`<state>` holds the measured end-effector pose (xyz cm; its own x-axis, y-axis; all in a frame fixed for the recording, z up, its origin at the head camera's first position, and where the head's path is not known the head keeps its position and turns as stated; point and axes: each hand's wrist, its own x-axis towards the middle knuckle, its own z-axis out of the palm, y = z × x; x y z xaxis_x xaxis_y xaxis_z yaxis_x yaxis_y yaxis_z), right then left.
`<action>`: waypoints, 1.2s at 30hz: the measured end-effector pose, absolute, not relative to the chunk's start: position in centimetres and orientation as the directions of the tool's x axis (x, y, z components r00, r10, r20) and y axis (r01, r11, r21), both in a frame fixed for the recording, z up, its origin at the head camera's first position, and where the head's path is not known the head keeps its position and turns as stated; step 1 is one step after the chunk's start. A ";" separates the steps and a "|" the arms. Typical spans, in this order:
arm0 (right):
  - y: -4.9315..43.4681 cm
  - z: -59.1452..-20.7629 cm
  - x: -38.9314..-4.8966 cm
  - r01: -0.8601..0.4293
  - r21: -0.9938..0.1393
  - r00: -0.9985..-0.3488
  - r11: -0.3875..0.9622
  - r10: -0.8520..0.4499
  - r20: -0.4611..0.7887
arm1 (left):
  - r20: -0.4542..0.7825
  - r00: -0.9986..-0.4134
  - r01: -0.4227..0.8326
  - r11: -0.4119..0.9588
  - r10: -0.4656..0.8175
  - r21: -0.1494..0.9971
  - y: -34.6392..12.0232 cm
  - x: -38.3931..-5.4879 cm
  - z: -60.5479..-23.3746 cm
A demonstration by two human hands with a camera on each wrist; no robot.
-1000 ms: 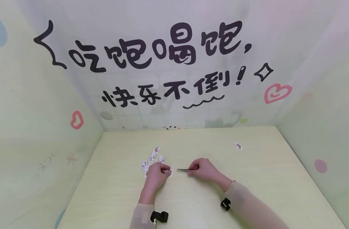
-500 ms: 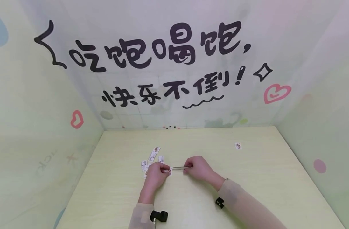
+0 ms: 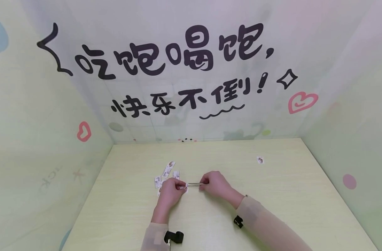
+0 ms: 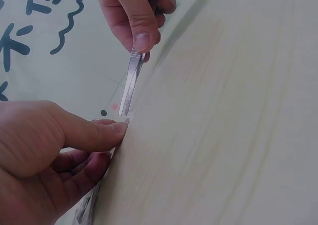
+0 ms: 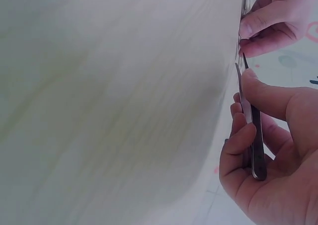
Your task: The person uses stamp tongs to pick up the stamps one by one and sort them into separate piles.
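My left hand (image 3: 171,191) pinches a small white paper piece with a printed picture (image 3: 186,188) between thumb and fingers, low over the table. It looks like a sticker, and much of it is hidden by the fingers. In my right hand (image 3: 218,184) is a pair of metal tweezers (image 3: 194,184), held between thumb and fingers and pointing left. Their tips reach the exposed edge of the paper piece. The right wrist view shows the tweezers (image 5: 255,130) with their tips slightly apart, close to the left hand's fingertips (image 5: 253,26).
Several similar printed pieces lie behind and beside the left hand, among them a long strip (image 3: 169,168) and a short piece (image 3: 176,175). One small printed piece (image 3: 260,160) lies alone at the back right of the table (image 3: 228,153). Printed walls (image 3: 191,129) enclose the table.
My right hand has moved left with the tweezers, bringing their tips from a short gap away to the paper piece's edge. My left hand has stayed almost still, pinching the piece.
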<state>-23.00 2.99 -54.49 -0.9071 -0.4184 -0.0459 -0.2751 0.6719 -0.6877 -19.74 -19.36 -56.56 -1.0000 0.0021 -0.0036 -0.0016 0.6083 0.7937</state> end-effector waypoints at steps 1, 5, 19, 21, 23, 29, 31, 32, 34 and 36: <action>3.0 -54.5 -23.0 -0.268 -0.692 -0.908 0.670 -0.416 -0.051 | -0.003 -1.000 -0.001 0.608 0.002 0.794 -19.4 -19.7 -56.5; 3.1 -54.6 -23.0 -0.253 -0.705 -0.908 0.663 -0.414 -0.063 | -0.002 -1.000 0.003 0.611 0.007 0.792 -19.4 -19.7 -56.3; 3.5 -55.0 -23.1 -0.176 -0.765 -0.901 0.620 -0.414 -0.127 | 0.000 -1.000 0.006 0.605 0.009 0.796 -19.5 -19.8 -56.5; 3.6 -55.1 -23.1 -0.164 -0.773 -0.899 0.612 -0.415 -0.137 | -0.002 -1.000 0.002 0.605 0.006 0.796 -19.5 -19.8 -56.5; 3.6 -55.1 -23.0 -0.147 -0.782 -0.898 0.606 -0.413 -0.152 | -0.001 -1.000 0.003 0.606 0.006 0.796 -19.5 -19.8 -56.5; 3.5 -55.3 -22.7 -0.102 -0.801 -0.887 0.589 -0.418 -0.194 | 0.003 -1.000 0.006 0.604 0.006 0.797 -19.5 -19.8 -56.5; 3.3 -55.3 -22.6 -0.105 -0.806 -0.886 0.583 -0.422 -0.190 | 0.001 -1.000 0.005 0.605 0.007 0.796 -19.5 -19.7 -56.5; 3.2 -55.3 -22.5 -0.108 -0.807 -0.887 0.581 -0.422 -0.185 | 0.002 -1.000 0.006 0.606 0.008 0.795 -19.5 -19.8 -56.5; 3.1 -55.2 -22.4 -0.113 -0.809 -0.890 0.577 -0.421 -0.176 | 0.000 -1.000 0.004 0.607 0.007 0.794 -19.5 -19.7 -56.4; 2.9 -55.2 -22.3 -0.118 -0.810 -0.894 0.575 -0.416 -0.165 | 0.001 -1.000 0.006 0.608 0.007 0.794 -19.5 -19.7 -56.4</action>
